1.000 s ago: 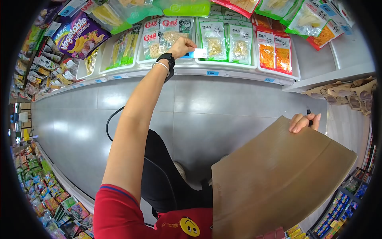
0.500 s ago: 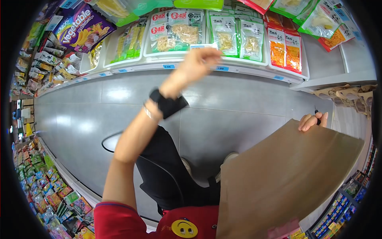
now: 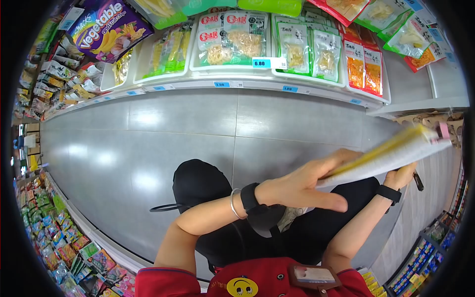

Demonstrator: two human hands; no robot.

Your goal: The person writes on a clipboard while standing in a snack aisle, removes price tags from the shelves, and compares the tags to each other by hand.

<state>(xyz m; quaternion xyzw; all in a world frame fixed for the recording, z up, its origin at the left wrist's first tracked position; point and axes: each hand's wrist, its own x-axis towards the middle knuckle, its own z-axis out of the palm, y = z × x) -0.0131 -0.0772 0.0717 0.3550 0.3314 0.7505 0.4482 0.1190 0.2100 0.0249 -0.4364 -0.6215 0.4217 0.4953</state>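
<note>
A paper pad (image 3: pixel 381 161) with white and yellow sheets and a pink tab at its far end is tilted nearly edge-on to me. My left hand (image 3: pixel 311 184) pinches its near-left edge, fingers on the upper side and thumb apart below. Behind the pad's lower edge, my right hand (image 3: pixel 402 177) is closed at its right part, its fingers mostly hidden. A black pen (image 3: pixel 419 181) sticks out beside that hand. Black bands sit on both wrists, and a silver bangle (image 3: pixel 234 204) is on the left one.
Ahead stands a shelf with white bins (image 3: pixel 237 69) of packaged snacks and price labels (image 3: pixel 268 63). A purple vegetable chips bag (image 3: pixel 111 32) is at upper left. More snack packets (image 3: pixel 67 237) line the lower left. Grey tile floor (image 3: pixel 163 123) lies between; my bent knees are below.
My left hand has come back from the shelf bins to the pad's edge. The pad, whose brown back faced me, has swung up and right to nearly edge-on.
</note>
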